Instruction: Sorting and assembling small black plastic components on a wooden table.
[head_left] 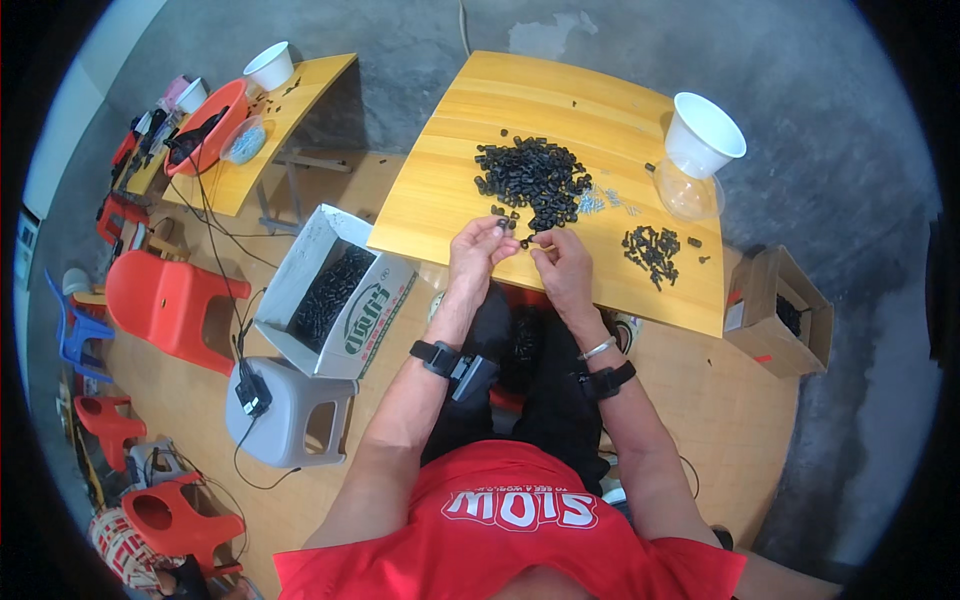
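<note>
Yellow wooden table [420, 190], near edge running down to the right. Heap of black parts [530, 172] on it, beyond the hands. Left hand [477, 250] half curled, dark bit [503, 224] at its fingertips, grip unclear. Right hand [564, 266] nearly closed, thumb and forefinger pinching a small black piece [526, 243] between both hands, by the near edge; long axis and pointing too small to tell.

Left hand [479, 250] close beside right hand [563, 264] (both curled)
</note>
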